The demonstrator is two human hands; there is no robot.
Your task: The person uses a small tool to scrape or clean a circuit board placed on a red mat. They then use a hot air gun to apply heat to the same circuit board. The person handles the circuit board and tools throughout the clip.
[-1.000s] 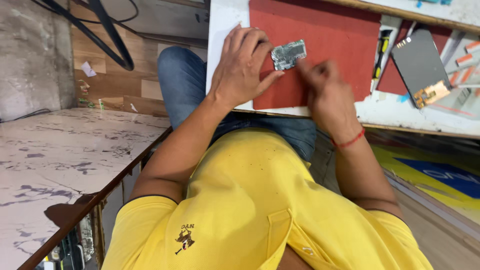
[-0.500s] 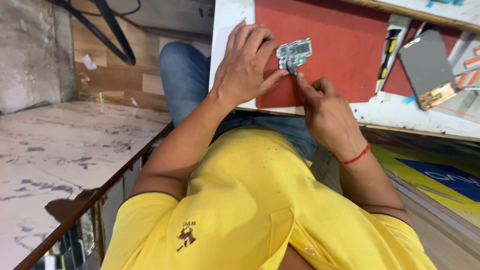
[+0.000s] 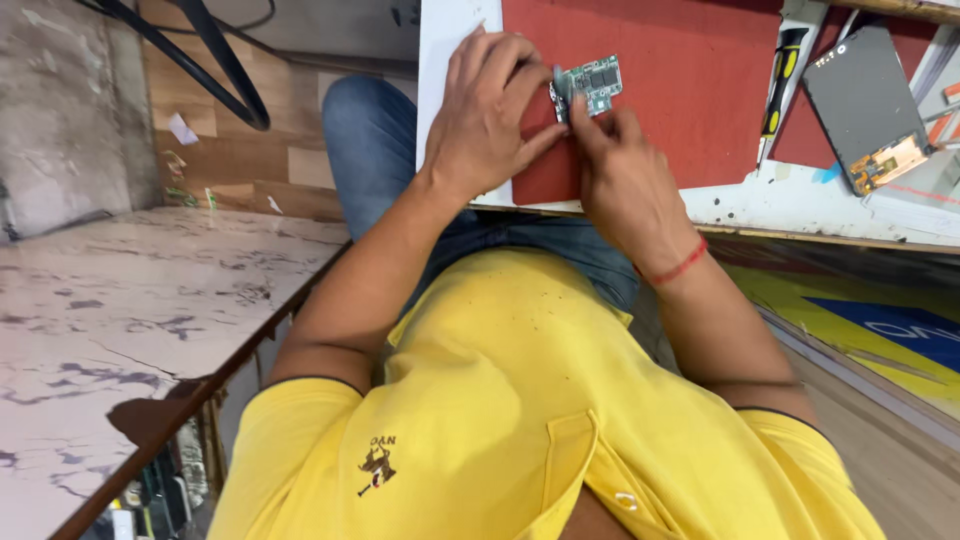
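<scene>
Two hands, left hand [image 3: 490, 120] and right hand [image 3: 620, 175], pinched a green circuit board [image 3: 588, 85] at upper centre; the right hand had been brought closer than before.

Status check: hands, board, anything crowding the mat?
Left hand and right hand both pinch the small green circuit board over the red mat. Screwdriver and dark phone panel lie clear.
</scene>
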